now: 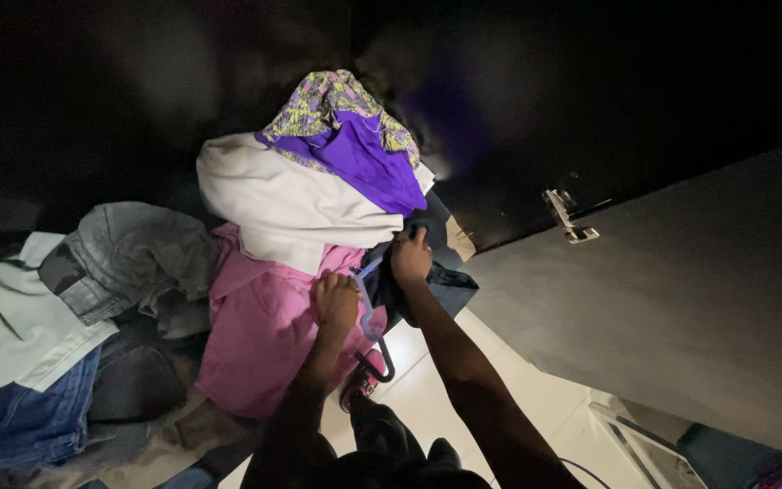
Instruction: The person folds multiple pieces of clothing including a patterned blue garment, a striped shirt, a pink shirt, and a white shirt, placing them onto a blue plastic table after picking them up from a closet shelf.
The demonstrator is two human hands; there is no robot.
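head | left hand gripping hanger | right hand pinching dark garment

Home, dim bedroom or closet corner. Heap of loose clothes: jeans, pink shirt. Dark wardrobe door with metal latch; pale tiled floor.

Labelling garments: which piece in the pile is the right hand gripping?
The right hand grips the dark navy garment beside the hanger, not the pink, white or purple pieces the left hand rests near.
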